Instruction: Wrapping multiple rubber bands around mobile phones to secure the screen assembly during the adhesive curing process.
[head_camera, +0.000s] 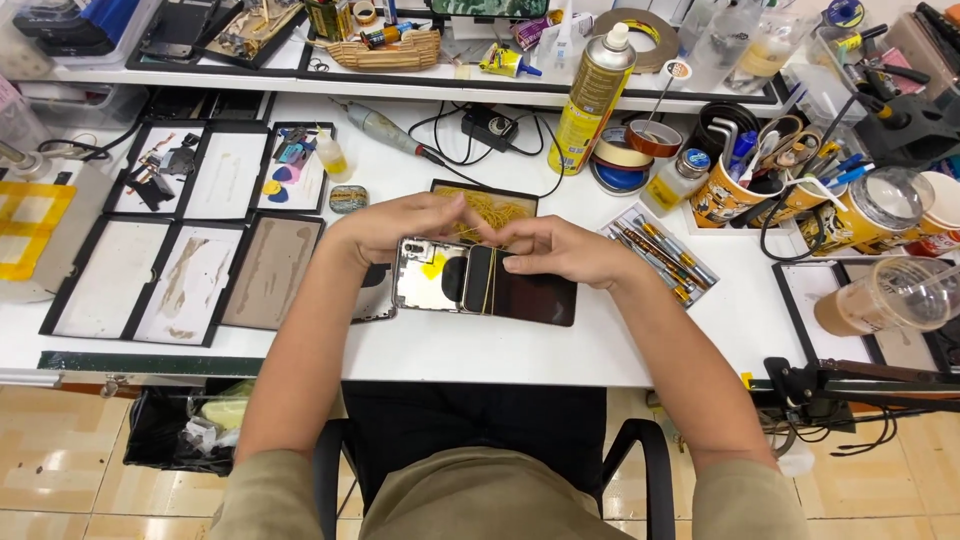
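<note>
A disassembled smartphone lies on the white desk: a silver frame with a yellow patch, and a black screen panel overlapping it on the right. Yellow rubber bands wrap the black panel near its left end. My left hand rests over the frame's top edge, fingers curled around a rubber band. My right hand sits on the black panel's top edge, fingertips meeting the left hand's and pinching the same band. Behind the hands stands a black tray of rubber bands.
Several black-rimmed trays cover the left desk. A yellow spray can, tape rolls, a screwdriver set, mugs of tools and a plastic cup crowd the right. A rotary tool lies at the back.
</note>
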